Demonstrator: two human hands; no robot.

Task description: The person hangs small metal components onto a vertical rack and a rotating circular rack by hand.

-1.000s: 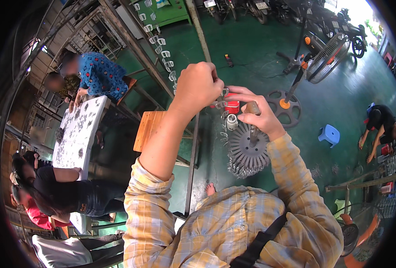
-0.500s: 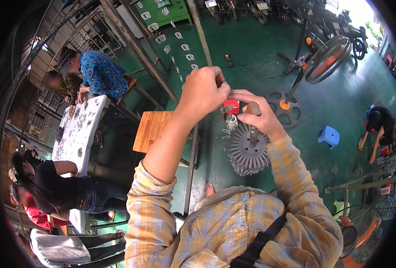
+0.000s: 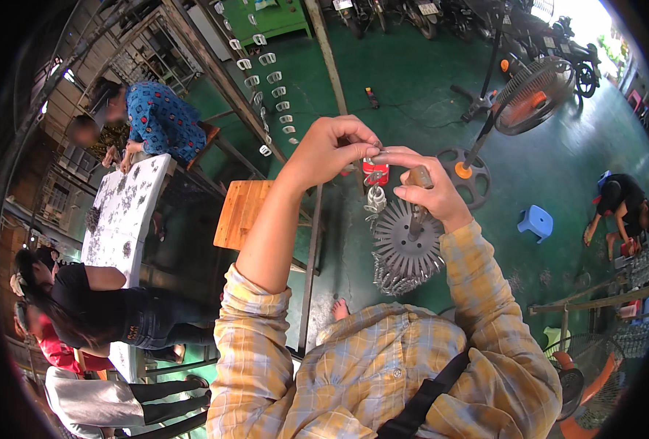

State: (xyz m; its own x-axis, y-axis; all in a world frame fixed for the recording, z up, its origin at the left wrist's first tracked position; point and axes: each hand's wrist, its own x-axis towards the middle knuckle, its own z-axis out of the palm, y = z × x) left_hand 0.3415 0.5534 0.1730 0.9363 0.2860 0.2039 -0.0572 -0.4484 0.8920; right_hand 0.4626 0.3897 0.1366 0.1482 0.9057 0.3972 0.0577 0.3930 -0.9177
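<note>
My left hand (image 3: 329,150) is raised in the middle, thumb and fingertips pinched on a tiny piece too small to name. Its fingertips meet the index fingertip of my right hand (image 3: 437,192). Between the thumb and curled fingers of my right hand sits a brown, blunt-ended handle (image 3: 419,177); the rest of it is hidden. Just below the fingertips hangs a cluster of shiny metal pieces (image 3: 376,197). Under my right hand stands a grey round slotted rack (image 3: 397,238), with many small metal pieces along its near edge.
Strands of silver loop-shaped pieces (image 3: 274,77) hang at the upper left by metal posts. A wooden stool (image 3: 242,212) stands left of my forearm. People work around a white table (image 3: 130,212). To the right are a standing fan (image 3: 536,95), a blue stool (image 3: 536,222) and a crouching person.
My left hand has turned and lowered slightly, its fingers now showing in a pinch. The hanging silver strands have swung. My right hand has barely moved.
</note>
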